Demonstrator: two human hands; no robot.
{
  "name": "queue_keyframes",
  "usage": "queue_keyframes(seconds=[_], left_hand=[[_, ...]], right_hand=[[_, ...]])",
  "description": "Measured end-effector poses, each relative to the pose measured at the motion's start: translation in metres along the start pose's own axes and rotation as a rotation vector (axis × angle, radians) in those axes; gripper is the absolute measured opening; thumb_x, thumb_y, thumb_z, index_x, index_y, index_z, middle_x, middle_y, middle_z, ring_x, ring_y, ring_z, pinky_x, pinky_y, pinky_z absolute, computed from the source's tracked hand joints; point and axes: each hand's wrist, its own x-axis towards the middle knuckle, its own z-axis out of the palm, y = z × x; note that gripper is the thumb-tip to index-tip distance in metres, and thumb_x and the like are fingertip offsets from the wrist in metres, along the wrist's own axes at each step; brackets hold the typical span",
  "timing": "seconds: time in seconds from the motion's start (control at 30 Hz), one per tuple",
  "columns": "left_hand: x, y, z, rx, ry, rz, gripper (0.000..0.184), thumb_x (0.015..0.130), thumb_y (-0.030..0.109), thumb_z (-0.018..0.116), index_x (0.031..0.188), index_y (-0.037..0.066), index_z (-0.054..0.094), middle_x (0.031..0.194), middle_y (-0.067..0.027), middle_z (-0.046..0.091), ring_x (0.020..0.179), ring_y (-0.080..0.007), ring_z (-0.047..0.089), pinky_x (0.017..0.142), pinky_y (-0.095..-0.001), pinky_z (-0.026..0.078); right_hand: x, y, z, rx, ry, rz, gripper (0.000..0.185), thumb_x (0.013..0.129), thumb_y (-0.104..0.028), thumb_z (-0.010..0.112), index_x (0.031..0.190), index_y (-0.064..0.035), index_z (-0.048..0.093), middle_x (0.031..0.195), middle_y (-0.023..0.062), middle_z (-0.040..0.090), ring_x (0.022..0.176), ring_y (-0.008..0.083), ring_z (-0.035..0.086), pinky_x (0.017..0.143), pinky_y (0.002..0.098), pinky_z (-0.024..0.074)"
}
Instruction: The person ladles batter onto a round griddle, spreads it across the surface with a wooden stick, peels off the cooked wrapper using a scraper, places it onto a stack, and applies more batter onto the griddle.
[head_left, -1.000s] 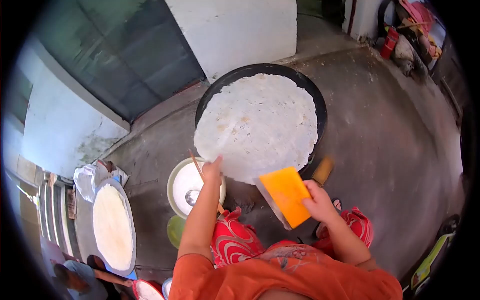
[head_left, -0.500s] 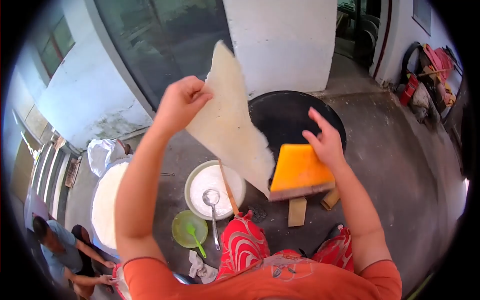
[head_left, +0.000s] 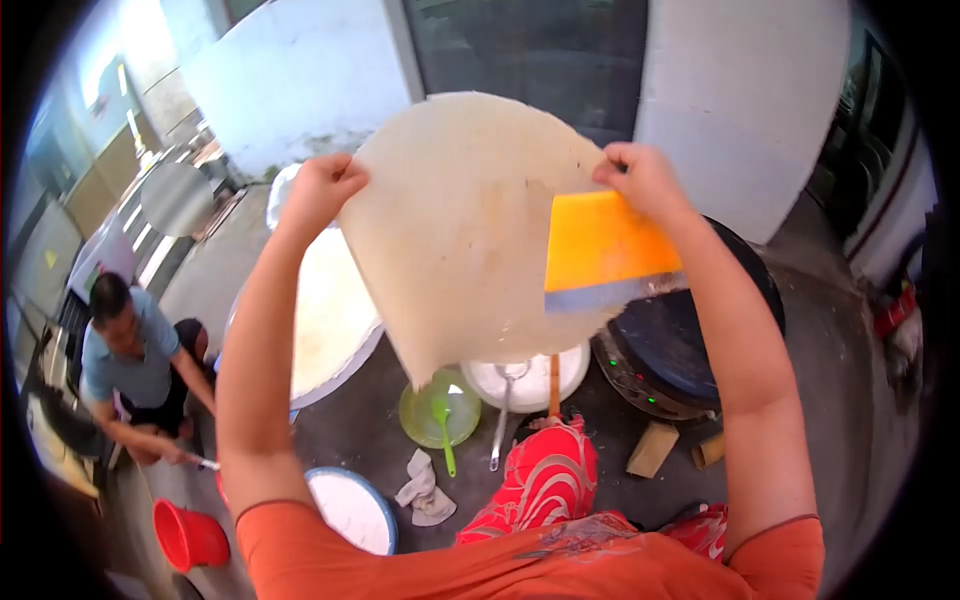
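A large thin pale flatbread (head_left: 460,220) hangs stretched between my two hands. My left hand (head_left: 328,190) pinches its upper left edge. With finger and thumb my right hand (head_left: 640,178) grips the upper right edge, and an orange scraper (head_left: 605,245) with a grey blade hangs from the same hand, in front of the sheet. To the right, partly behind my right forearm, is a round black griddle (head_left: 665,340) with small lit lights on its side. At the left, a round tray (head_left: 355,365) bears more pale flatbread, partly behind my left arm.
Below the sheet are a bowl of white batter (head_left: 575,380) with a ladle, and a green bowl (head_left: 408,415) with a green spatula. A cloth (head_left: 425,490), a blue-rimmed basin (head_left: 385,515), a red bucket (head_left: 190,535) and wooden blocks (head_left: 652,450) lie around. Another person (head_left: 130,350) crouches at left.
The flatbread has come off the griddle and moved left, now spread between both hands. My right hand has taken hold of its edge. The view has turned left, toward the tray.
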Motion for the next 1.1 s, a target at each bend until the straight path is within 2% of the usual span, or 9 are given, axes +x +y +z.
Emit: queue_keyframes(seconds=[0.23, 0.3, 0.37, 0.43, 0.5, 0.6, 0.7, 0.9, 1.1], left_hand=[[0.014, -0.055, -0.117, -0.156, 0.423, -0.126, 0.017, 0.076, 0.013, 0.060, 0.086, 0.000, 0.064, 0.066, -0.0020, 0.059, 0.063, -0.0095, 0.053, 0.058, -0.0229, 0.042], [-0.029, -0.028, -0.135, -0.128, 0.633, 0.072, 0.019, 0.080, 0.013, 0.057, 0.091, -0.001, 0.062, 0.073, -0.0037, 0.061, 0.064, -0.0104, 0.055, 0.059, -0.0211, 0.042], [-0.088, -0.031, -0.140, 0.249, 0.771, 0.018, 0.018, 0.082, 0.011, 0.054, 0.094, -0.001, 0.061, 0.082, -0.0062, 0.063, 0.070, -0.0113, 0.057, 0.062, -0.0211, 0.043], [-0.148, -0.045, -0.124, 0.455, 0.807, -0.197, 0.017, 0.081, 0.008, 0.056, 0.093, -0.002, 0.060, 0.089, -0.0094, 0.062, 0.080, -0.0132, 0.058, 0.067, -0.0225, 0.043], [-0.198, -0.090, -0.101, 0.348, 0.750, -0.038, 0.019, 0.076, -0.001, 0.055, 0.095, 0.000, 0.060, 0.093, -0.0104, 0.061, 0.090, -0.0141, 0.057, 0.075, -0.0245, 0.043], [-0.241, -0.169, -0.049, 0.260, 0.704, -0.127, 0.026, 0.069, -0.008, 0.051, 0.092, 0.001, 0.059, 0.094, -0.0105, 0.060, 0.095, -0.0201, 0.056, 0.083, -0.0293, 0.042], [-0.268, -0.226, -0.008, 0.336, 0.563, -0.259, 0.023, 0.067, -0.008, 0.050, 0.086, 0.002, 0.058, 0.092, -0.0126, 0.058, 0.093, -0.0273, 0.056, 0.083, -0.0332, 0.042], [-0.302, -0.272, 0.012, 0.438, 0.460, -0.572, 0.018, 0.068, 0.000, 0.055, 0.085, 0.002, 0.059, 0.087, -0.0143, 0.059, 0.084, -0.0280, 0.058, 0.077, -0.0333, 0.045], [-0.294, -0.247, 0.022, 0.702, 0.239, -0.515, 0.010, 0.069, 0.008, 0.056, 0.077, 0.003, 0.059, 0.084, -0.0134, 0.058, 0.081, -0.0305, 0.055, 0.071, -0.0388, 0.045]], right_hand=[[0.078, -0.126, 0.033, -0.146, 0.439, -0.545, 0.013, 0.072, -0.019, 0.057, 0.078, -0.0084, 0.062, 0.076, 0.0125, 0.061, 0.073, 0.0315, 0.057, 0.064, 0.0377, 0.0453], [0.071, -0.147, 0.060, -0.012, 0.426, -0.573, 0.013, 0.073, -0.018, 0.057, 0.080, -0.0087, 0.063, 0.079, 0.0122, 0.061, 0.075, 0.0313, 0.057, 0.064, 0.0374, 0.0453], [0.056, -0.159, 0.087, 0.170, 0.358, -0.590, 0.016, 0.073, -0.016, 0.058, 0.086, -0.0096, 0.063, 0.087, 0.0119, 0.061, 0.081, 0.0303, 0.057, 0.069, 0.0364, 0.0456], [0.032, -0.156, 0.132, 0.264, 0.216, -0.608, 0.025, 0.073, -0.015, 0.060, 0.097, -0.0108, 0.061, 0.098, 0.0127, 0.059, 0.090, 0.0297, 0.056, 0.077, 0.0353, 0.0450], [0.010, -0.137, 0.179, 0.261, 0.028, -0.622, 0.046, 0.072, -0.015, 0.061, 0.116, -0.0123, 0.049, 0.113, 0.0153, 0.053, 0.102, 0.0311, 0.051, 0.087, 0.0360, 0.0419], [-0.035, -0.112, 0.205, 0.231, -0.286, -0.307, 0.063, 0.070, -0.012, 0.063, 0.127, -0.0145, 0.036, 0.122, 0.0156, 0.046, 0.107, 0.0320, 0.048, 0.088, 0.0362, 0.0410], [-0.062, -0.065, 0.209, 0.143, -0.266, -0.202, 0.066, 0.069, -0.010, 0.064, 0.128, -0.0145, 0.035, 0.123, 0.0146, 0.046, 0.109, 0.0308, 0.047, 0.090, 0.0351, 0.0397], [-0.102, 0.055, 0.151, 0.016, -0.216, 0.119, 0.060, 0.065, -0.003, 0.066, 0.121, -0.0100, 0.045, 0.110, 0.0147, 0.056, 0.103, 0.0272, 0.054, 0.087, 0.0309, 0.0411], [-0.169, 0.130, 0.101, 0.062, -0.141, 0.434, 0.054, 0.068, 0.005, 0.063, 0.118, -0.0066, 0.047, 0.109, 0.0122, 0.054, 0.100, 0.0209, 0.053, 0.085, 0.0281, 0.0417]])
